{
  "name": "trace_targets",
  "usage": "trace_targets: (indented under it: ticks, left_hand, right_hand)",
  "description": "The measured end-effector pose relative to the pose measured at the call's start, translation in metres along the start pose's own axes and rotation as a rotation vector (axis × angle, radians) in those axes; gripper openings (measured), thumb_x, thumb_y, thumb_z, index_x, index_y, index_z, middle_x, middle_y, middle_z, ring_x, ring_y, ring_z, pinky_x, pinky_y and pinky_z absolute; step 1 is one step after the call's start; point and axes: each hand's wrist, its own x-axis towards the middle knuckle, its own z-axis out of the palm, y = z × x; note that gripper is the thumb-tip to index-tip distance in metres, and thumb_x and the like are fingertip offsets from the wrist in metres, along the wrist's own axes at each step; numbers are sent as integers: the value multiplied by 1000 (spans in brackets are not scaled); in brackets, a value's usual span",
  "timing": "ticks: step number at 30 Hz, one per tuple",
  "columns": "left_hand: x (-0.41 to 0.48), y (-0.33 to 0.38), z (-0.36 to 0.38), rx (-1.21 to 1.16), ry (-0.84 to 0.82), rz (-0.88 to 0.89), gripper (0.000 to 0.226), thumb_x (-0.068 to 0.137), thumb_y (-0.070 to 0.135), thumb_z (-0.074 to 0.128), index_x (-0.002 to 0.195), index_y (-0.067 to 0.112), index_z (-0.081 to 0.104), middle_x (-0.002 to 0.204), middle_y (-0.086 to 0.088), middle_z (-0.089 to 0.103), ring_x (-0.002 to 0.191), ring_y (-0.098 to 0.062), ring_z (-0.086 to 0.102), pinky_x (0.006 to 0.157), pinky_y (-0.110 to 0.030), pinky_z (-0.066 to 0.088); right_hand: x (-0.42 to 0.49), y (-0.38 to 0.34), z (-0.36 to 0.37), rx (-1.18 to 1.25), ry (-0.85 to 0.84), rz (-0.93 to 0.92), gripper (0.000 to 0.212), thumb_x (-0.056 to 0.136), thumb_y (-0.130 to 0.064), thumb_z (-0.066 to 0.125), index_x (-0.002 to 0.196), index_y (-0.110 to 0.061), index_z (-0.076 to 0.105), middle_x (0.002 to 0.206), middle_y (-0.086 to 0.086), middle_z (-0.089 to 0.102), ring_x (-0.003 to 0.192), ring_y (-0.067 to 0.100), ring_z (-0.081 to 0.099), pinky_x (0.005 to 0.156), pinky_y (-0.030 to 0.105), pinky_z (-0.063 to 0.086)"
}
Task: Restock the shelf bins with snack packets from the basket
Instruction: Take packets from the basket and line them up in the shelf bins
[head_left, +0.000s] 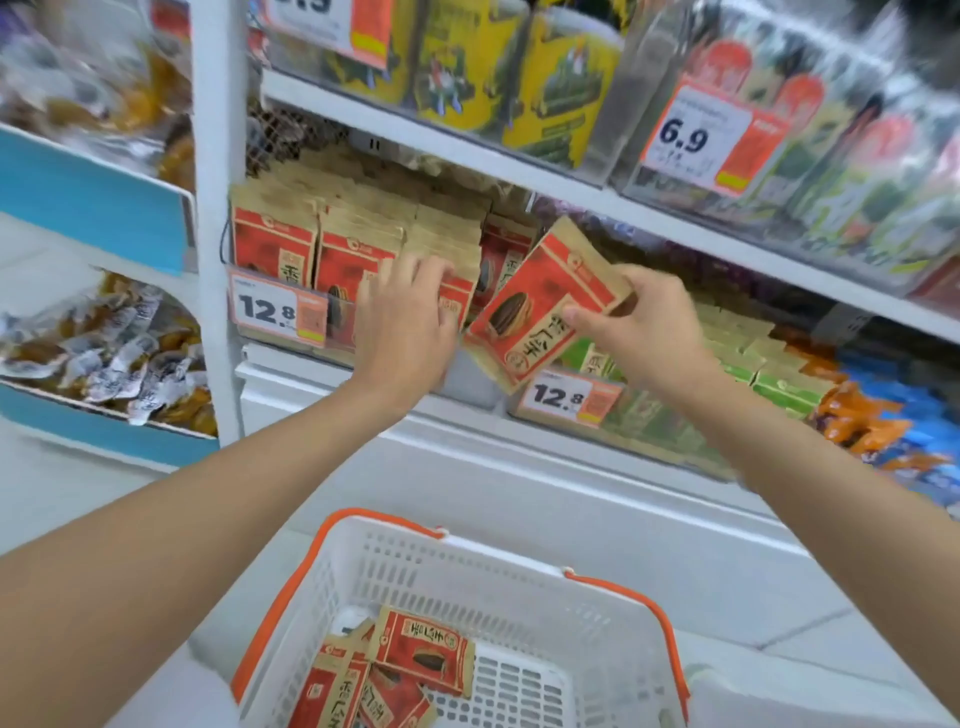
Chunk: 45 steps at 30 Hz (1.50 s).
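Observation:
My right hand (636, 327) pinches a red and tan sunflower-seed packet (535, 306), tilted, in front of the middle shelf. My left hand (405, 322) holds the upright packets in the shelf bin (291, 244), its fingers curled over the front of one stack. That bin holds rows of the same red and tan packets. Below, a white basket (519, 587) with orange handles holds several more packets (421, 657) lying flat.
Green packets (748, 364) and orange and blue packets (872, 421) fill the bins to the right. Price tags read 12.8 (278, 312) and 6.9 (698, 137). Yellow and green bags (519, 73) sit on the upper shelf. Left shelves hold wrapped snacks (109, 358).

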Motion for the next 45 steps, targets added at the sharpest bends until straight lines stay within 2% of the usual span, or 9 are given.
trace_targets:
  ticks: [5, 8, 11, 17, 23, 31, 35, 37, 45]
  left_hand:
    - [26, -22, 22, 236, -34, 244, 45, 99, 40, 37, 139, 21, 46, 152, -4, 39, 139, -23, 35, 111, -46, 25]
    - [28, -32, 33, 381, -126, 336, 57, 98, 53, 31, 142, 19, 44, 150, -6, 42, 140, -24, 36, 115, -49, 19]
    - [29, -43, 36, 427, -80, 360, 52, 95, 50, 44, 134, 16, 46, 143, -6, 48, 135, -24, 41, 115, -49, 20]
    - [23, -47, 42, 472, -69, 372, 59, 95, 48, 45, 142, 13, 38, 146, -9, 42, 139, -27, 35, 118, -52, 16]
    - [22, -44, 45, 493, -39, 365, 60, 95, 47, 47, 143, 12, 37, 146, -11, 41, 140, -29, 33, 118, -53, 14]
    - [23, -52, 57, 474, 35, 382, 63, 95, 45, 45, 147, 11, 33, 149, -12, 39, 140, -29, 33, 118, -54, 16]
    - [23, -57, 65, 414, 99, 377, 62, 92, 41, 47, 146, 13, 34, 150, -11, 39, 140, -28, 34, 118, -54, 17]
    - [23, -58, 69, 396, 130, 388, 62, 90, 39, 48, 145, 13, 37, 149, -11, 40, 140, -28, 35, 118, -54, 17]
    - [24, -59, 74, 382, 178, 401, 61, 88, 36, 48, 143, 13, 37, 147, -11, 43, 138, -28, 36, 117, -54, 19]
  right_hand:
    - [37, -18, 5, -164, 77, -61, 5, 82, -21, 72, 83, -18, 68, 74, -8, 69, 65, 2, 62, 58, 22, 49]
    - [47, -18, 8, -207, 34, -56, 6, 83, -21, 71, 85, -16, 70, 79, -4, 72, 73, 10, 68, 69, 33, 57]
    - [51, -11, 7, -252, 44, -37, 5, 83, -19, 70, 82, -14, 68, 75, -5, 71, 71, 12, 67, 66, 34, 57]
    - [63, -6, 17, -216, 112, 16, 11, 84, -18, 69, 75, -21, 63, 70, -12, 64, 65, 2, 62, 52, 15, 45]
    - [74, -8, 47, -300, 181, -70, 8, 86, -27, 66, 87, -20, 68, 80, -5, 70, 77, 17, 66, 68, 33, 54]
    - [116, 19, 77, -448, -127, 39, 23, 80, -28, 77, 95, -13, 70, 93, 4, 71, 84, 20, 67, 73, 35, 56]
    - [161, 25, 78, -608, -324, 89, 66, 82, -28, 76, 139, -8, 48, 133, 10, 57, 120, 27, 55, 97, 32, 46]
    - [181, 31, 79, -628, -354, 72, 68, 86, -27, 71, 145, -12, 40, 141, 10, 50, 125, 27, 51, 100, 32, 44]
    - [208, 63, 107, -787, -390, -38, 47, 81, -28, 72, 123, -16, 54, 116, 8, 62, 101, 24, 60, 76, 29, 48]
